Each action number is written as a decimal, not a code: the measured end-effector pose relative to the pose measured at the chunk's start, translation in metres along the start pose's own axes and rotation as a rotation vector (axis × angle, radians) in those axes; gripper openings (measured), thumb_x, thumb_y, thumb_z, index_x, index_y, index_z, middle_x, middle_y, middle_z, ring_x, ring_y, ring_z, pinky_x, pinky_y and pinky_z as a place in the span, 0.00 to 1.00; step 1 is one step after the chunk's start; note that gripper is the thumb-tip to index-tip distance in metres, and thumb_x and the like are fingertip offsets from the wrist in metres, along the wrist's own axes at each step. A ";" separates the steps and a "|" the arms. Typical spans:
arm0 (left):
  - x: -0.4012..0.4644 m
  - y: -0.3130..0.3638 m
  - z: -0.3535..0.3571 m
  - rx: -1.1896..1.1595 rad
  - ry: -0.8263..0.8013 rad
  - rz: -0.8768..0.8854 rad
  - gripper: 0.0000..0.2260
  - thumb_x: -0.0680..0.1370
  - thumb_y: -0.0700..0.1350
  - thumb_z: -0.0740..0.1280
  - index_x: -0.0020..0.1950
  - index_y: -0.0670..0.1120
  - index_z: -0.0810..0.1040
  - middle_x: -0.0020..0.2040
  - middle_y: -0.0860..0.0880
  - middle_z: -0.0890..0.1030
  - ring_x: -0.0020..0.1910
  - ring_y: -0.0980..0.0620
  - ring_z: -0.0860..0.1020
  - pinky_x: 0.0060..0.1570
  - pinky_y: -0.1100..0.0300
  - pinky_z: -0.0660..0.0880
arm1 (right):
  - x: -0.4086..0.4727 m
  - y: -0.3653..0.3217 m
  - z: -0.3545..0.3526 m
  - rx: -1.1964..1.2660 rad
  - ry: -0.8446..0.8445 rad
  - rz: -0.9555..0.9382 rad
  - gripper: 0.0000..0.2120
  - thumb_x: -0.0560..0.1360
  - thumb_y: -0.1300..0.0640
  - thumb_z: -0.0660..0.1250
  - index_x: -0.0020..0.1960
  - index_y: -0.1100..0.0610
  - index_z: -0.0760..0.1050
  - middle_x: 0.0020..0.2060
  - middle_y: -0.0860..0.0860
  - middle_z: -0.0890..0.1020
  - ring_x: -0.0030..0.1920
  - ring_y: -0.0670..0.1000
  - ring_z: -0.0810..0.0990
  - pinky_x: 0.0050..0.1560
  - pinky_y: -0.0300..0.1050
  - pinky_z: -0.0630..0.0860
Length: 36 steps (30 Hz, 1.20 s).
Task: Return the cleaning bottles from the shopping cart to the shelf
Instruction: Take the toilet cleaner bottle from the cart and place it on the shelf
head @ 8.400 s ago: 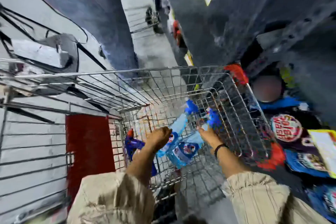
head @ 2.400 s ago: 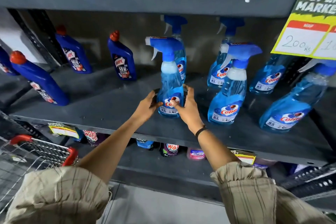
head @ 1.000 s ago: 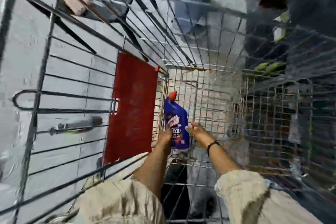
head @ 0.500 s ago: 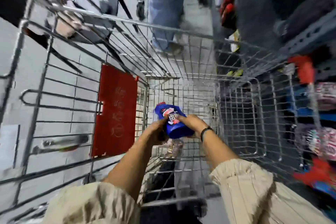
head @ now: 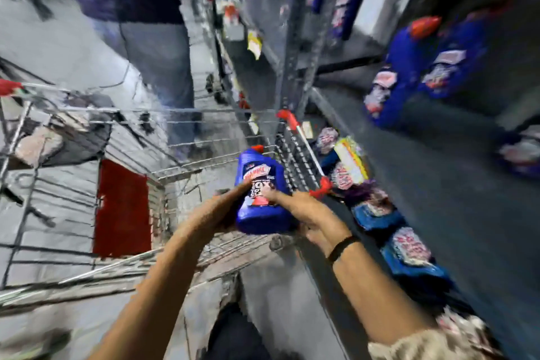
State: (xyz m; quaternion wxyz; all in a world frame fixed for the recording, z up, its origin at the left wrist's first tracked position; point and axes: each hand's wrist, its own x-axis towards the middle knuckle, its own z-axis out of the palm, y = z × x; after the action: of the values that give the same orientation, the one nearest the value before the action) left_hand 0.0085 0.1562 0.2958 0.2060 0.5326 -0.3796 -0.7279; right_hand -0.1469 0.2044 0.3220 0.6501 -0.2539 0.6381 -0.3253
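A dark blue cleaning bottle with a red cap and a white-and-red label is held up above the wire shopping cart, near its right rim. My left hand grips its left side and my right hand grips its right side and base. The grey shelf runs along the right, blurred, and similar blue bottles with red caps stand on it.
A person in jeans stands just beyond the cart. A red panel hangs on the cart's left side. Packets and blue pouches fill the lower shelf on the right. The cart's red corner guards sit close to the shelf.
Both hands have lifted the blue bottle up out of the cart basket and toward the right. The view has swung right, bringing the shelf into sight.
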 end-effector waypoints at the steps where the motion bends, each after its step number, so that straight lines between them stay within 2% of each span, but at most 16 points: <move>1: -0.013 0.003 0.018 0.057 -0.029 0.054 0.12 0.76 0.52 0.62 0.44 0.44 0.77 0.28 0.52 0.83 0.26 0.57 0.80 0.26 0.66 0.77 | -0.020 0.006 -0.013 0.020 0.030 -0.060 0.14 0.70 0.52 0.70 0.50 0.61 0.79 0.37 0.52 0.86 0.33 0.47 0.83 0.35 0.37 0.79; 3: -0.027 0.007 0.043 0.159 -0.061 0.168 0.10 0.77 0.52 0.61 0.46 0.46 0.76 0.28 0.55 0.81 0.27 0.60 0.78 0.27 0.67 0.75 | -0.049 0.012 -0.033 0.037 0.120 -0.178 0.19 0.70 0.54 0.72 0.57 0.59 0.75 0.52 0.58 0.84 0.48 0.54 0.83 0.51 0.47 0.79; 5: -0.034 0.011 0.062 0.225 -0.107 0.240 0.08 0.78 0.49 0.60 0.44 0.47 0.74 0.24 0.58 0.79 0.23 0.66 0.76 0.24 0.72 0.73 | -0.065 0.017 -0.046 0.039 0.194 -0.269 0.32 0.67 0.54 0.74 0.66 0.61 0.67 0.59 0.58 0.81 0.56 0.54 0.80 0.55 0.47 0.78; 8: -0.037 0.022 0.100 0.340 -0.235 0.357 0.08 0.79 0.44 0.58 0.44 0.48 0.74 0.32 0.56 0.81 0.28 0.67 0.78 0.26 0.73 0.74 | -0.087 0.025 -0.075 0.004 0.352 -0.384 0.32 0.62 0.51 0.77 0.62 0.60 0.69 0.56 0.54 0.82 0.56 0.52 0.80 0.59 0.48 0.78; 11: -0.030 0.039 0.135 0.458 -0.348 0.492 0.09 0.79 0.39 0.58 0.43 0.48 0.74 0.32 0.57 0.81 0.32 0.66 0.77 0.31 0.74 0.73 | -0.107 0.026 -0.100 -0.065 0.543 -0.482 0.25 0.64 0.56 0.77 0.56 0.56 0.68 0.47 0.46 0.79 0.48 0.47 0.78 0.52 0.42 0.77; 15: -0.007 0.063 0.180 0.641 -0.466 0.636 0.03 0.77 0.37 0.61 0.50 0.41 0.73 0.40 0.55 0.80 0.36 0.71 0.77 0.41 0.72 0.74 | -0.118 0.020 -0.126 -0.140 0.812 -0.564 0.29 0.63 0.57 0.78 0.57 0.57 0.66 0.49 0.51 0.78 0.50 0.53 0.79 0.54 0.51 0.76; 16: -0.002 0.068 0.192 0.683 -0.500 0.677 0.06 0.77 0.41 0.63 0.51 0.39 0.72 0.43 0.50 0.80 0.40 0.67 0.79 0.44 0.70 0.76 | -0.119 0.017 -0.132 -0.146 0.875 -0.574 0.30 0.62 0.57 0.78 0.58 0.58 0.67 0.49 0.51 0.79 0.51 0.53 0.79 0.54 0.52 0.76; 18: 0.005 0.078 0.213 0.754 -0.519 0.776 0.22 0.73 0.54 0.65 0.57 0.37 0.71 0.52 0.42 0.81 0.51 0.51 0.80 0.55 0.52 0.77 | -0.120 0.014 -0.146 -0.148 0.994 -0.573 0.33 0.60 0.57 0.79 0.59 0.60 0.67 0.51 0.53 0.81 0.52 0.53 0.80 0.52 0.50 0.77; 19: 0.011 0.078 0.221 0.765 -0.528 0.804 0.26 0.71 0.56 0.64 0.59 0.36 0.70 0.55 0.41 0.80 0.53 0.47 0.79 0.57 0.45 0.76 | -0.122 0.012 -0.152 -0.147 1.025 -0.573 0.33 0.60 0.59 0.79 0.60 0.61 0.67 0.52 0.54 0.82 0.51 0.53 0.80 0.51 0.45 0.77; 21: 0.038 0.077 0.242 0.814 -0.548 0.813 0.28 0.69 0.55 0.63 0.60 0.36 0.69 0.56 0.41 0.79 0.55 0.47 0.77 0.59 0.42 0.74 | -0.120 0.010 -0.166 -0.107 1.083 -0.565 0.33 0.61 0.61 0.78 0.61 0.61 0.67 0.51 0.52 0.81 0.49 0.49 0.79 0.41 0.29 0.74; 24: 0.039 0.081 0.266 0.846 -0.574 0.765 0.26 0.72 0.52 0.65 0.63 0.36 0.68 0.60 0.37 0.78 0.59 0.42 0.76 0.62 0.49 0.72 | -0.113 0.012 -0.181 -0.054 1.114 -0.545 0.33 0.62 0.63 0.77 0.62 0.61 0.66 0.48 0.49 0.78 0.48 0.46 0.76 0.37 0.19 0.70; 27: 0.056 0.077 0.277 0.834 -0.627 0.751 0.19 0.75 0.41 0.65 0.63 0.35 0.68 0.60 0.36 0.77 0.57 0.48 0.76 0.57 0.59 0.71 | -0.099 0.018 -0.189 -0.001 1.156 -0.519 0.33 0.62 0.63 0.77 0.62 0.59 0.65 0.50 0.49 0.79 0.49 0.47 0.78 0.37 0.17 0.69; 30: 0.068 0.075 0.274 0.802 -0.657 0.761 0.27 0.70 0.52 0.68 0.63 0.38 0.68 0.59 0.37 0.79 0.55 0.46 0.77 0.59 0.51 0.73 | -0.093 0.023 -0.190 0.032 1.179 -0.531 0.33 0.63 0.61 0.77 0.63 0.57 0.65 0.49 0.46 0.78 0.48 0.44 0.77 0.39 0.18 0.69; 32: 0.082 0.075 0.275 0.927 -0.704 0.802 0.31 0.66 0.50 0.73 0.64 0.39 0.68 0.59 0.41 0.79 0.56 0.49 0.76 0.58 0.59 0.72 | -0.090 0.029 -0.191 0.016 1.181 -0.506 0.34 0.64 0.60 0.76 0.65 0.56 0.64 0.50 0.45 0.77 0.49 0.42 0.76 0.41 0.17 0.68; 34: 0.087 0.073 0.274 1.033 -0.721 0.835 0.33 0.65 0.41 0.76 0.66 0.39 0.67 0.60 0.44 0.78 0.57 0.54 0.74 0.51 0.70 0.66 | -0.086 0.038 -0.189 -0.058 1.166 -0.447 0.35 0.64 0.60 0.76 0.66 0.55 0.64 0.52 0.46 0.79 0.52 0.44 0.76 0.46 0.22 0.70; 36: 0.096 0.071 0.281 1.047 -0.733 0.839 0.33 0.64 0.38 0.76 0.66 0.39 0.67 0.60 0.42 0.79 0.58 0.50 0.75 0.48 0.71 0.65 | -0.079 0.048 -0.193 -0.127 1.226 -0.379 0.32 0.64 0.58 0.76 0.65 0.55 0.67 0.56 0.51 0.81 0.56 0.50 0.79 0.54 0.38 0.74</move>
State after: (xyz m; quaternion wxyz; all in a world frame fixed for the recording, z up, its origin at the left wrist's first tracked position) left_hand -0.2935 0.1378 0.3317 0.0468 0.0961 -0.8896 -0.4440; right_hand -0.3318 0.3113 0.3274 0.0827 -0.1683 0.8558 -0.4822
